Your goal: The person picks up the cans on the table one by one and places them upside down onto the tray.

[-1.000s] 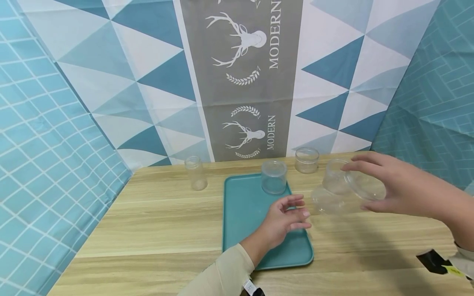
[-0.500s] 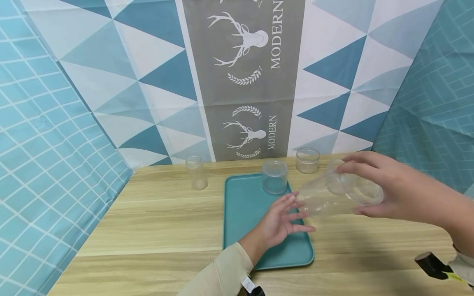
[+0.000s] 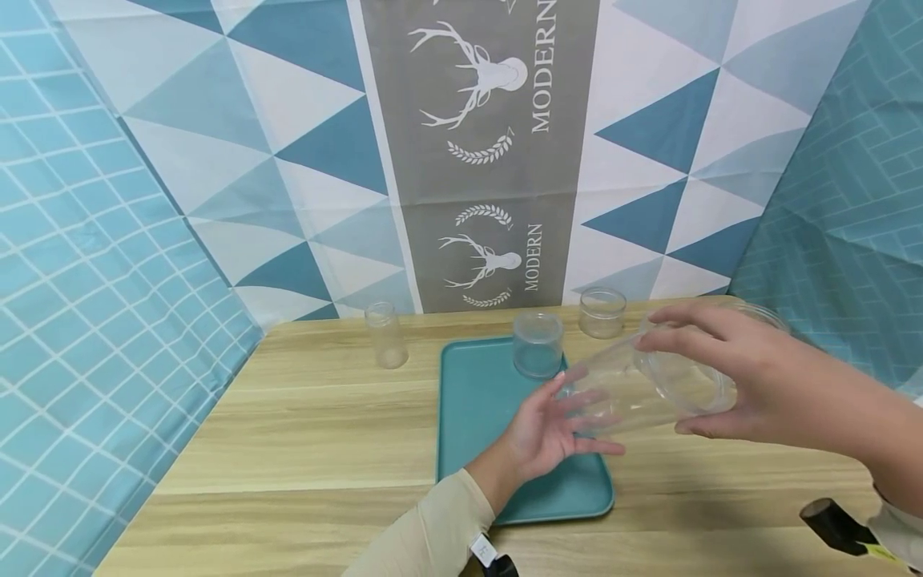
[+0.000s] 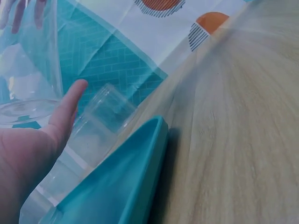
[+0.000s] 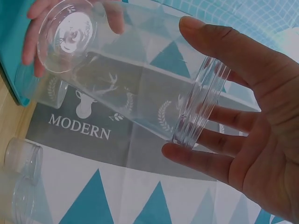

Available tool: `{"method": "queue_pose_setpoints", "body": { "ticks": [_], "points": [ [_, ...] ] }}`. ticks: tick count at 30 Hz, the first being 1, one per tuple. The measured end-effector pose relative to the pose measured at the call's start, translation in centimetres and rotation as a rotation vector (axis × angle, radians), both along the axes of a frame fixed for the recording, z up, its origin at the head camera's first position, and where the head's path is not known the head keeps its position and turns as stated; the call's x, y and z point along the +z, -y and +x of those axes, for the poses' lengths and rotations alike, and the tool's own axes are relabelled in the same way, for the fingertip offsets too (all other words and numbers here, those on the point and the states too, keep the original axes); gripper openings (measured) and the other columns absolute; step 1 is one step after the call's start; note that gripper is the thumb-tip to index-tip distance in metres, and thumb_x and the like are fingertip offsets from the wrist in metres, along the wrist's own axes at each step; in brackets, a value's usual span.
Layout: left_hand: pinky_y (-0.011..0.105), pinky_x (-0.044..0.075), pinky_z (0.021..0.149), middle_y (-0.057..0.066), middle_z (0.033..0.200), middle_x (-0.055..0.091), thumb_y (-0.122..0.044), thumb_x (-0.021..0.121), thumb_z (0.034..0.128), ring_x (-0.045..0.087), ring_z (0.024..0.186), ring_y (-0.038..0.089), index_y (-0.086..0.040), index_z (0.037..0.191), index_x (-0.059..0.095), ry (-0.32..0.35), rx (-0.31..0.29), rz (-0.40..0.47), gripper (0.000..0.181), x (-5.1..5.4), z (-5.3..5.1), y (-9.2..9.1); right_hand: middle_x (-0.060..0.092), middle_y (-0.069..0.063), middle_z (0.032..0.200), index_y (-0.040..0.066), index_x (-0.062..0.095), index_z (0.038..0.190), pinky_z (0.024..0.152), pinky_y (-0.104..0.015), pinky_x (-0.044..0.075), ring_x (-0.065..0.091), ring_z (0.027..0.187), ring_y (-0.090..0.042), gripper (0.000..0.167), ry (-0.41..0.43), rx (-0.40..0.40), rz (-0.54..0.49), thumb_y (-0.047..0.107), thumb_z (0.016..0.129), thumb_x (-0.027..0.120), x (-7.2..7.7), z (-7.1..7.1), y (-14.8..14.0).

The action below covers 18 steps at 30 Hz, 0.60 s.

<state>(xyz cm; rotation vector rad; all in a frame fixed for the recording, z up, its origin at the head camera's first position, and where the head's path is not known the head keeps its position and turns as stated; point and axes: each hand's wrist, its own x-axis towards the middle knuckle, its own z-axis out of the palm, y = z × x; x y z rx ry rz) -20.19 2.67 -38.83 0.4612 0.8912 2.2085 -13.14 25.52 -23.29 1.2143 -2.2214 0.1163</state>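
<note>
clear jar (image 3: 626, 386): leaning sideways, right of frame centre
right hand (image 3: 753, 373): fingers are gripping its rim (image 5: 200, 103)
left hand (image 3: 541, 437): loosely spread fingers are showing through its base

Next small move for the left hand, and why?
Probably curl the left hand round the base of the clear jar: its fingers are spread there, while the right hand grips near the rim and the jar is strongly tilted.

Pale wood table (image 3: 288, 433) (streaky grain running side to side). Teal tray (image 3: 472, 401) flat on it; narrow clear jar (image 3: 387, 338) upright, left of tray; short clear jar (image 3: 602, 314) near back edge, rightward.
</note>
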Motion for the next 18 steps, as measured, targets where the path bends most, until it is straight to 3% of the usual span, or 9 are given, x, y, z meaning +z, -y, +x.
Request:
{"method": "queue_pose_setpoints", "body": {
  "ticks": [9, 18],
  "points": [
    [0.062, 0.042, 0.096, 0.018, 0.14, 0.044, -0.037, 0.043, 0.1003, 0.036, 0.133, 0.049, -0.014, 0.151, 0.028, -0.068, 0.038, 0.019, 0.058, 0.9, -0.4, 1.0, 0.052, -0.009, 0.134, 0.018, 0.057, 0.133, 0.09, -0.02, 0.041, 0.053, 0.115, -0.026, 0.07, -0.025, -0.006, -0.012, 0.07, 0.089, 0.04, 0.0, 0.4, 0.9],
    [0.062, 0.044, 0.094, 0.021, 0.144, 0.038, -0.034, 0.044, 0.0987, 0.037, 0.132, 0.051, -0.012, 0.148, 0.033, -0.077, 0.101, 0.006, 0.055, 1.3, -0.6, 2.6, 0.048, -0.01, 0.14, 0.018, 0.054, 0.138, 0.077, -0.032, 0.052, 0.052, 0.118, -0.025, 0.074, -0.026, -0.012, -0.023, 0.071, 0.089, 0.041, -0.1, 0.3, 1.8]
  ]
}}
